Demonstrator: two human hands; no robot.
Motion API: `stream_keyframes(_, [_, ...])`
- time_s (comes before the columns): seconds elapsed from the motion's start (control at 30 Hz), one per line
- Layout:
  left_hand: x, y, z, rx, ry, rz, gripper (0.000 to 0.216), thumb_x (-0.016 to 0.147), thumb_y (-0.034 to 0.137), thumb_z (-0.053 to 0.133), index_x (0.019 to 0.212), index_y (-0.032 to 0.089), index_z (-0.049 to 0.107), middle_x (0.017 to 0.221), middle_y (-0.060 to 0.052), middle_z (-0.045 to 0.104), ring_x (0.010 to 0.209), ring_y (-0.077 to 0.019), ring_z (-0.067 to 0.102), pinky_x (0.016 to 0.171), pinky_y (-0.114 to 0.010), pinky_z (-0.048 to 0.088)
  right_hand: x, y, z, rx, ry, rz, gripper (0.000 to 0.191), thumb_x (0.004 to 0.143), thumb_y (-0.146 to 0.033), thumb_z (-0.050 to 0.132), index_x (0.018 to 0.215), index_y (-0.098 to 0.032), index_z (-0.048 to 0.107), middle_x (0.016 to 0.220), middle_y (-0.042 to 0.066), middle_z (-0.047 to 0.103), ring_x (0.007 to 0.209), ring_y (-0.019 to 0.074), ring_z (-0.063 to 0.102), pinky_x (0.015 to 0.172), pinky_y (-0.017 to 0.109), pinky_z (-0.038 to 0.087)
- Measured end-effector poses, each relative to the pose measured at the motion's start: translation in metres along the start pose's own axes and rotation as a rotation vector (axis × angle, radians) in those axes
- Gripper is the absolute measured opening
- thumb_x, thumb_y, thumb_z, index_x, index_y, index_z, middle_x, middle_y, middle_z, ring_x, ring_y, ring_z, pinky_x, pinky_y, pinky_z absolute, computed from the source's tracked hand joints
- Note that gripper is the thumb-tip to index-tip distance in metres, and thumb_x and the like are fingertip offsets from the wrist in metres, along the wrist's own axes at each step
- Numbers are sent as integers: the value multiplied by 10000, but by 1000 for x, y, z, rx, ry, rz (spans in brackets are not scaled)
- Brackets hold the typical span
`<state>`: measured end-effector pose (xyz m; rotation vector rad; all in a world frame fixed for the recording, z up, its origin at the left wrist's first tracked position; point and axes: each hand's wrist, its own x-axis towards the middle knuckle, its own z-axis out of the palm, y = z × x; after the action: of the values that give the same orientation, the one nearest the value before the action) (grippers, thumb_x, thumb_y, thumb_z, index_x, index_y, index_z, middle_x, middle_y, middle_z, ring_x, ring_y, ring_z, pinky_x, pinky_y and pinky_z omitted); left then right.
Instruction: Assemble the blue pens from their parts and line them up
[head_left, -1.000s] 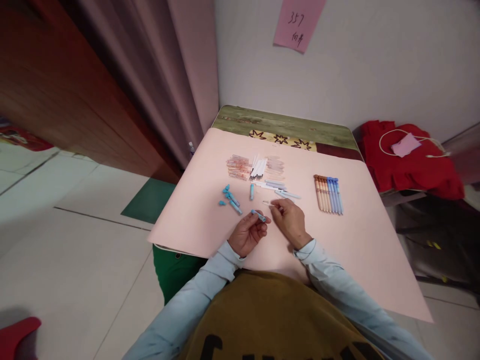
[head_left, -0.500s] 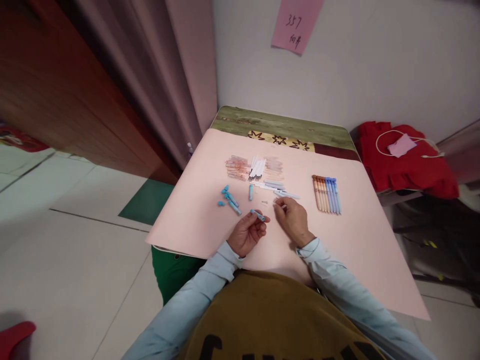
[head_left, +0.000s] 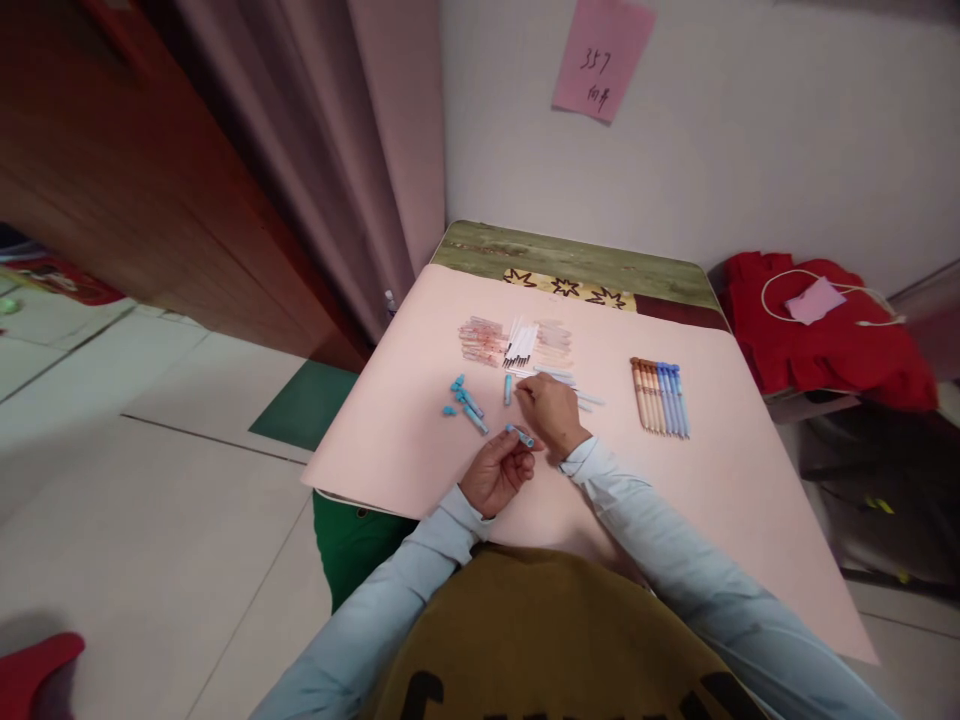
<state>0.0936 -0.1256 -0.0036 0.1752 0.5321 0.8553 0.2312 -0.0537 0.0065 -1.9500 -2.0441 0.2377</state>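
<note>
Between thumb and fingers, my left hand (head_left: 495,478) grips a short light-blue pen barrel (head_left: 520,436) above the near part of the table. My right hand (head_left: 556,412) is palm down farther forward, its thumb and index fingertips pinched together; anything between them is too small to make out. Just left of those fingertips lies another blue barrel piece (head_left: 508,389). Several blue barrels (head_left: 474,415) and small blue toppers (head_left: 450,410) lie loose to the left. Long light-blue tubes (head_left: 589,398) are partly hidden behind my right hand.
White refills with black ends (head_left: 520,342) lie between a bundle of orange-brown pieces (head_left: 481,341) and pale tubes (head_left: 553,343). A row of brown and blue pens (head_left: 660,398) is at the right. Pink paper (head_left: 720,500) covers the table; red cloth (head_left: 817,340) sits beyond it.
My right hand has moved left and slightly forward, to beside the lying blue barrel piece. My left hand keeps hold of its pen barrel. The view has shifted a little.
</note>
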Motion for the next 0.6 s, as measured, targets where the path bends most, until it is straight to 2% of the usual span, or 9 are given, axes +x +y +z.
stream_keyframes(0.1, [-1, 0, 0, 8, -8, 8, 192, 830, 288, 706, 879, 119, 628, 796, -72, 718, 544, -80, 595, 483, -170, 483, 2, -6, 3, -69, -26, 15, 232, 945, -285, 489, 935, -209, 708, 966, 78, 689, 774, 185, 632, 646, 276, 367])
stream_keyframes(0.2, [-1, -1, 0, -19, -34, 20, 233, 781, 297, 758, 881, 127, 635, 792, -53, 704, 574, -87, 600, 516, -186, 493, -6, -3, -5, -4, 13, 27, 202, 930, -267, 492, 943, -190, 679, 932, 77, 688, 755, 180, 624, 642, 272, 370])
stream_keyframes(0.37, [-1, -1, 0, -54, -45, 2, 247, 753, 278, 784, 897, 140, 639, 726, -10, 649, 582, -78, 575, 540, -182, 472, -38, 26, -25, 475, 196, 144, 239, 905, -344, 528, 1010, -178, 664, 779, 25, 681, 665, 155, 601, 658, 268, 433])
stream_keyframes(0.43, [0, -2, -1, -53, -44, -8, 242, 749, 265, 786, 896, 136, 642, 732, -17, 653, 587, -76, 576, 549, -178, 469, -52, 42, -30, 662, 225, 255, 326, 878, -415, 567, 1062, -164, 664, 763, 22, 678, 630, 148, 597, 633, 272, 455])
stream_keyframes(0.53, [1, -2, -2, -54, -37, -12, 232, 748, 235, 782, 906, 133, 647, 757, -34, 673, 601, -76, 591, 572, -175, 479, -69, 59, -34, 892, 238, 410, 388, 795, -482, 661, 982, -141, 675, 755, 37, 683, 611, 142, 602, 579, 267, 467])
stream_keyframes(0.6, [2, -2, -3, -48, -34, -9, 223, 755, 222, 773, 918, 133, 648, 768, -42, 681, 611, -79, 601, 584, -178, 486, -77, 60, -39, 1039, 230, 485, 410, 737, -483, 725, 952, -139, 666, 788, 56, 698, 619, 140, 617, 556, 256, 471])
